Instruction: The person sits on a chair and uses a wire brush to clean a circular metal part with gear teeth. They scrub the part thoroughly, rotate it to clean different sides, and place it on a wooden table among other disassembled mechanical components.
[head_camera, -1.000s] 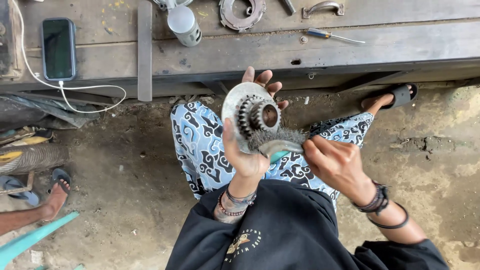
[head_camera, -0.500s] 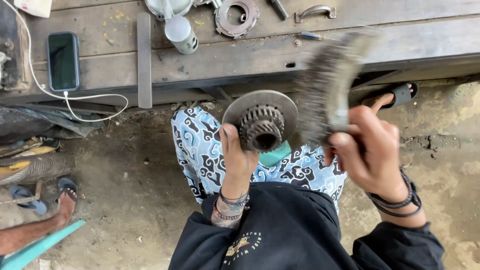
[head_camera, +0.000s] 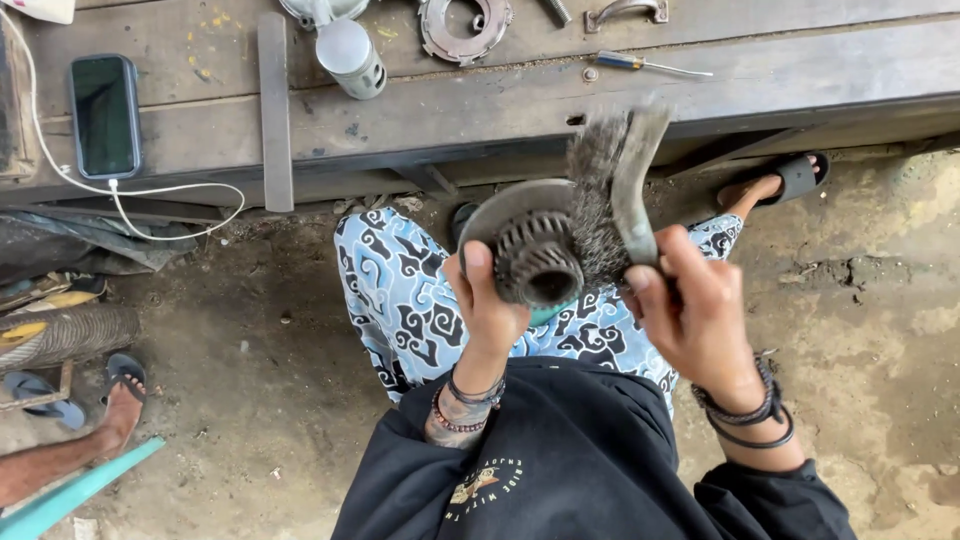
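At 10 o'clock a phone (head_camera: 103, 115) lies flat on the wooden bench (head_camera: 480, 110), tethered by a white cable (head_camera: 170, 195), set back from the edge where it cannot slide off. At 8 o'clock another person's sandalled foot (head_camera: 120, 400) rests on the dirt floor. At 12 o'clock a white canister (head_camera: 350, 58) and a metal ring (head_camera: 465, 22) lie on the bench, well apart from the work.

At centre the left hand (head_camera: 490, 310) is closed around the rim of a geared metal disc (head_camera: 530, 250), thumb on its face, tilting the teeth toward the viewer so they stay exposed. Just to its right, the right hand (head_camera: 695, 320) is wrapped tight on a wire brush (head_camera: 610, 190) handle, bristles touching the gear.
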